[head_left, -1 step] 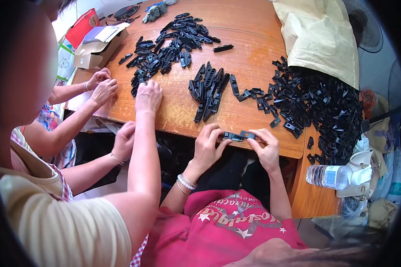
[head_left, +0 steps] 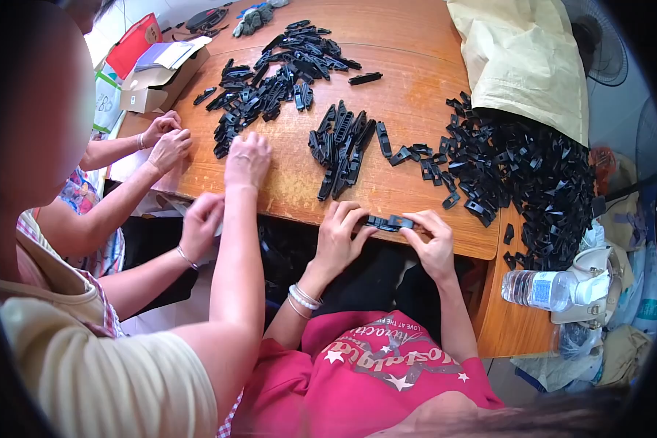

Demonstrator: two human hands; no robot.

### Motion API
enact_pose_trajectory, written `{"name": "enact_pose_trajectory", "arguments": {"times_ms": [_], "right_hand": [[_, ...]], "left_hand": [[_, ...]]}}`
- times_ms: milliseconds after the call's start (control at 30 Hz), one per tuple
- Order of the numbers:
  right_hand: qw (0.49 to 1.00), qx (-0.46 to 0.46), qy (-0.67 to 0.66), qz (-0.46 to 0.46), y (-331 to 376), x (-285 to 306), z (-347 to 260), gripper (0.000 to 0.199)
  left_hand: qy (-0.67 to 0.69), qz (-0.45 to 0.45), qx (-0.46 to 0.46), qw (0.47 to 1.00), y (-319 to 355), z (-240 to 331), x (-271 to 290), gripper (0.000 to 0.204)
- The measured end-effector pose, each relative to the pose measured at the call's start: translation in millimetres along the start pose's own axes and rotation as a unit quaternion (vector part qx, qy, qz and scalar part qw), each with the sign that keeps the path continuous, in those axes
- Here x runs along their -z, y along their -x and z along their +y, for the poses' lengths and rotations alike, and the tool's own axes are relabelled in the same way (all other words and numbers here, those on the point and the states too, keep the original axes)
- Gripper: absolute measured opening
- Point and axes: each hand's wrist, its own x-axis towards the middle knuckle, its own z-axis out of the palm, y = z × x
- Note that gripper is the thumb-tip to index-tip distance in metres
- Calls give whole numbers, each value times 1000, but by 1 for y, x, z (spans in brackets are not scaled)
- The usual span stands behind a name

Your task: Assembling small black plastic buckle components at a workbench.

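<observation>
At the table's front edge my left hand [head_left: 339, 235] is closed round one end of a long black plastic part [head_left: 377, 223]. My right hand [head_left: 432, 242] pinches a small black plastic clip [head_left: 401, 222] between thumb and fingers. The clip meets the long part's right end; whether it is seated there I cannot tell. Just beyond my left hand lies a heap of long black parts [head_left: 342, 146]. Loose small clips [head_left: 482, 160] spread from the right side toward the middle of the table.
A paper sack [head_left: 525, 66] stands behind the clips. At right are a water bottle [head_left: 536, 288] and a fan [head_left: 598, 44]. To my left, a co-worker's hand [head_left: 248, 160] reaches beside another black pile [head_left: 285, 73]; another person's hands [head_left: 169, 142] are farther left, near a cardboard box [head_left: 164, 84].
My right hand has shifted slightly left, bringing the small clip further over the long part's end. The nearest co-worker's hands have moved a little.
</observation>
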Motion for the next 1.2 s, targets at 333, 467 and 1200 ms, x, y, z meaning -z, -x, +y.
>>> {"name": "enact_pose_trajectory", "arguments": {"times_ms": [333, 467, 1200], "right_hand": [[996, 34, 69, -44, -1, 7, 9, 27], [991, 72, 102, -38, -2, -7, 3, 26], [955, 179, 234, -35, -59, -15, 17, 25]], "left_hand": [[54, -58, 36, 996, -6, -9, 2, 23], [46, -60, -20, 997, -6, -10, -3, 23], [-81, 139, 110, 981, -7, -27, 12, 33]]}}
